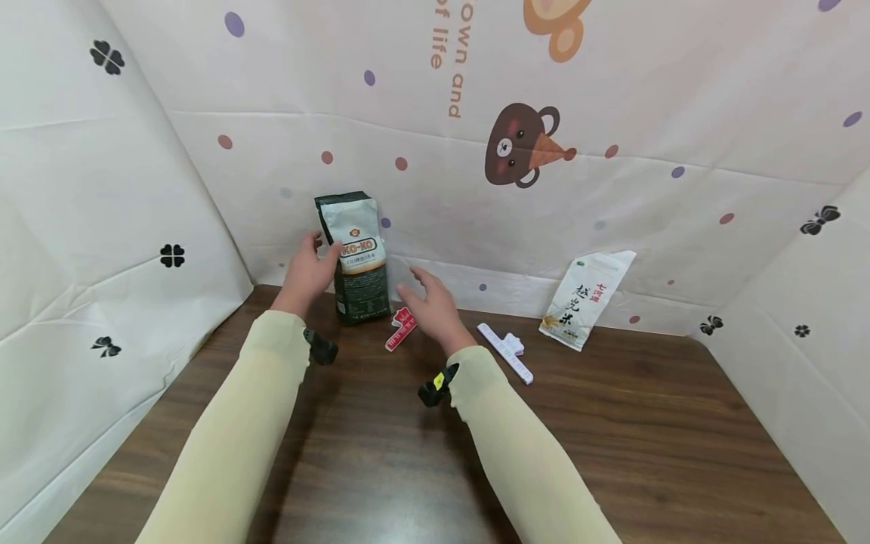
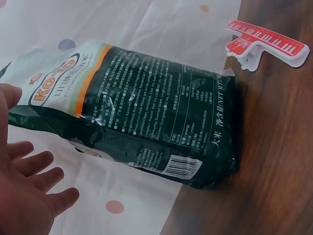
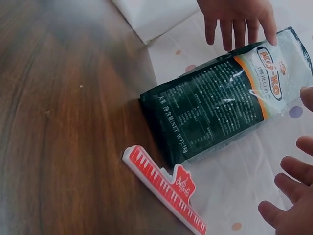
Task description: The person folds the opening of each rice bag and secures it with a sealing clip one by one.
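A dark green and white KO-KO rice bag (image 1: 359, 261) stands upright at the back of the table, against the patterned cloth. Beside its left edge is my left hand (image 1: 309, 276), fingers spread; the left wrist view shows the thumb near the bag's front, and I cannot tell if it touches. My right hand (image 1: 435, 306) hovers to the right of the bag, apart from it, with fingers spread and nothing in it. A red and white bag clip (image 3: 168, 191) with a piano-key pattern lies at the bag's foot, just left of the right hand.
Right of my right forearm lies a white and pale purple clip (image 1: 504, 352). Farther right, a white rice packet (image 1: 587, 300) leans against the back cloth. Patterned cloth walls (image 1: 435, 196) enclose the wooden table (image 1: 381, 453) at the back and both sides.
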Demonstrator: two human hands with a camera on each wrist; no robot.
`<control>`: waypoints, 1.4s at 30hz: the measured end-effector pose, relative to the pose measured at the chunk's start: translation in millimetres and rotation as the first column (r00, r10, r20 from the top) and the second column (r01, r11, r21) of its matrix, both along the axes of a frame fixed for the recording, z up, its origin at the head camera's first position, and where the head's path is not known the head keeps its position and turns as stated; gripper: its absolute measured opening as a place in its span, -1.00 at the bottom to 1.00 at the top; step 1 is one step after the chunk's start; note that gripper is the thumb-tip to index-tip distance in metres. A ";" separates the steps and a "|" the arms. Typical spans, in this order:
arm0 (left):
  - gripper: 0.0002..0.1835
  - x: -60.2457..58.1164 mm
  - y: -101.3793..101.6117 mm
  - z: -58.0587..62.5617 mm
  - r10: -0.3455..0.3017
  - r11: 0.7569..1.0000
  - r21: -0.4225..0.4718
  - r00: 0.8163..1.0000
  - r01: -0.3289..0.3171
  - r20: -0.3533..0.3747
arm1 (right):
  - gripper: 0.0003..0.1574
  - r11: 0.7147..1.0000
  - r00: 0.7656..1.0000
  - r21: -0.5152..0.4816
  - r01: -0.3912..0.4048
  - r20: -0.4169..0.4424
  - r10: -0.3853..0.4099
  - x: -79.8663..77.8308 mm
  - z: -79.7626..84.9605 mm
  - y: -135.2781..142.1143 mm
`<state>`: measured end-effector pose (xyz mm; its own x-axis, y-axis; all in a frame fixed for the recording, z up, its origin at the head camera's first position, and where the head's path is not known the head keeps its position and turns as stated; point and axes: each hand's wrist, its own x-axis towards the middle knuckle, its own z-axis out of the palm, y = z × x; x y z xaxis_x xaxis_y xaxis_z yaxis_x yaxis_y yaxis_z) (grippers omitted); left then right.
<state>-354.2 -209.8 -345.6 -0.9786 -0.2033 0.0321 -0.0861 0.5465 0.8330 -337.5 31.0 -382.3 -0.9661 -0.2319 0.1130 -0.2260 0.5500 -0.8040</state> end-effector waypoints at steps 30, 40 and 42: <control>-0.45 -16.5 8.8 36.0 0.034 0.985 0.172 0.991 -0.011 -0.130 | -0.21 0.999 0.999 -0.036 0.028 0.027 -0.027 -17.7 5.3 -12.3; -0.41 -26.5 7.0 37.8 -0.020 0.975 0.214 0.988 0.052 -0.151 | -0.20 0.997 0.999 -0.065 0.037 0.000 -0.037 -25.6 2.8 -14.9; -0.42 -28.8 6.2 37.9 -0.040 0.975 0.211 0.985 0.076 -0.169 | -0.19 0.997 0.999 -0.070 0.036 -0.009 -0.037 -28.0 3.5 -16.2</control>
<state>-383.0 -203.6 -307.7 -0.9742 -0.1657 0.1532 0.0867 0.3522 0.9319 -365.5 14.9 -378.8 -0.9726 -0.1878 0.1373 -0.2150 0.5004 -0.8387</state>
